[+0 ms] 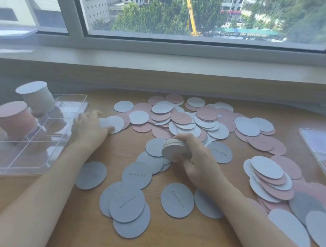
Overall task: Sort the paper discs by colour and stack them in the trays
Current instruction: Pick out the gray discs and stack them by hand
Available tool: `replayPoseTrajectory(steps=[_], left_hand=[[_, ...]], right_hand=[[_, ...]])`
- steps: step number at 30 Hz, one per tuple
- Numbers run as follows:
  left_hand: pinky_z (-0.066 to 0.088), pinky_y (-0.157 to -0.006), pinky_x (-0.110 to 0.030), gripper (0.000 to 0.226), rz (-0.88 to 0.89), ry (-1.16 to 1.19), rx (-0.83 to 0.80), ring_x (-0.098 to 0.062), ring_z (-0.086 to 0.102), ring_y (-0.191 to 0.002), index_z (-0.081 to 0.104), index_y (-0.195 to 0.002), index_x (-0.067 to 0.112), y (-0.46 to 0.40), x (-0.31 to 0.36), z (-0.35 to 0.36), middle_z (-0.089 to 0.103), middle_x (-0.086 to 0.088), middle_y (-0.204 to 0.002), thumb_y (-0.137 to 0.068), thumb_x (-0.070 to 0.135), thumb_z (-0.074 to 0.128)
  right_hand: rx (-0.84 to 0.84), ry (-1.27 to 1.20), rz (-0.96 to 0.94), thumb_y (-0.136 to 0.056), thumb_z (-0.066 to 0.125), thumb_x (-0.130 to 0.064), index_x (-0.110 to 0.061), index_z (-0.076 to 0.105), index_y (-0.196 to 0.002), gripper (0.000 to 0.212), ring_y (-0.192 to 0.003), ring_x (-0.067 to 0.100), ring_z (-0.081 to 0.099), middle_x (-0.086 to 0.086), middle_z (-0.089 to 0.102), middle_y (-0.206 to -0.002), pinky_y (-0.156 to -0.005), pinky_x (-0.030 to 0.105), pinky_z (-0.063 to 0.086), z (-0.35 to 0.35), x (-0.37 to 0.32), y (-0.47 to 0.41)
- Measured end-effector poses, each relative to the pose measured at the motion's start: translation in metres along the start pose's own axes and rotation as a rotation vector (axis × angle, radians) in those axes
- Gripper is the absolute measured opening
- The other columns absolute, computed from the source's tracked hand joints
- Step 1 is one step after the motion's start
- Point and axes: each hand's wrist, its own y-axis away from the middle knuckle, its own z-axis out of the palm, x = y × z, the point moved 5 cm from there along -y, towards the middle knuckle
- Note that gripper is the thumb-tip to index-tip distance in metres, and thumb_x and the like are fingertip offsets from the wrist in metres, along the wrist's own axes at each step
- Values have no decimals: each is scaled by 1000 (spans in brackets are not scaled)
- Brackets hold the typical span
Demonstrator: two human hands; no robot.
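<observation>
White discs (174, 149) stacked in right hand (196, 159), left hand (89, 127) apart.

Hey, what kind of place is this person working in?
Probably an office or flat several floors up. A wooden desk stands against a wide window that looks down on apartment blocks, treetops and a yellow crane. Paper discs and a clear tray suggest a craft or sorting station.

Bright daylight from the window (209, 15), soft shadows on the table (165, 244). Left edge hazy with glare. Wide-angle bending at edges, slight overall blur.
</observation>
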Motion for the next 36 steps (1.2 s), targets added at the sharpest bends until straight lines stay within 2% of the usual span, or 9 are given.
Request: replayPoseTrajectory(steps=[5, 11, 16, 20, 24, 26, 29, 33, 36], left_hand=[[42, -89, -33, 51, 17, 401, 81, -24, 53, -103, 53, -126, 22, 15, -3, -15, 40, -11, -129, -83, 9, 76], [44, -90, -30, 49, 120, 544, 304, -19, 56, -106, 61, -125, 28, 38, -8, -39, 53, -5, -127, -86, -2, 62], [44, -107, -43, 49, 167, 628, 311, -19, 54, -121, 61, -129, 32, 48, 0, -49, 58, 8, -134, -92, 3, 50], [48, -101, -55, 53, 236, 636, 312, -39, 57, -116, 59, -130, 39, 54, 10, -49, 59, 10, -132, -92, 5, 44], [35, -103, -10, 52, 273, 728, 401, -10, 52, -126, 63, -129, 27, 66, 15, -51, 60, 12, -131, -92, -4, 44], [36, -99, -8, 45, 299, 816, 430, -1, 51, -123, 63, -127, 22, 75, 19, -52, 61, 14, -128, -94, -4, 46], [42, -92, -11, 37, 354, 903, 356, 4, 56, -113, 63, -124, 22, 88, 34, -43, 62, 18, -120, -97, 0, 51], [50, -81, -17, 41, 388, 958, 123, -8, 64, -103, 65, -114, 35, 100, 60, -19, 68, 12, -114, -95, 0, 57], [56, -86, -33, 36, 395, 957, -78, -15, 68, -101, 66, -111, 31, 105, 79, -1, 71, 5, -111, -94, 0, 61]], right_hand=[[-11, -4, -8, -87, 62, 3, -24, 51, -127, 50, -103, 2, 56, -13, 60, -116, -82, 13, 43, 1, 0, -1], [-17, -6, -3, -88, 64, 0, -26, 51, -127, 49, -99, -5, 54, -15, 59, -115, -77, 7, 37, 1, 0, 0], [-9, -14, 0, -89, 65, -2, -26, 52, -127, 47, -97, -5, 54, -16, 59, -114, -76, 8, 38, -1, -1, 2], [-4, -16, -2, -89, 65, -3, -25, 53, -126, 45, -89, -10, 53, -16, 59, -112, -72, 8, 37, -2, -1, 2], [-8, -19, 0, -89, 65, -3, -26, 52, -126, 46, -91, -10, 52, -16, 59, -112, -73, 7, 35, -2, 0, 3], [-7, -27, -5, -90, 65, -5, -25, 53, -126, 43, -91, -11, 51, -17, 59, -112, -72, 8, 36, -1, -2, 2], [-6, -51, -13, -92, 66, -9, -22, 54, -126, 38, -89, -12, 52, -16, 58, -112, -74, 8, 37, -2, -5, 1], [-8, -106, -22, -92, 67, -11, -22, 54, -126, 38, -105, 2, 57, -13, 61, -115, -81, 16, 45, -3, -10, 2], [23, -119, -18, -91, 67, -11, -22, 53, -129, 42, -106, 4, 57, -11, 61, -115, -84, 18, 46, -4, -10, 3]])
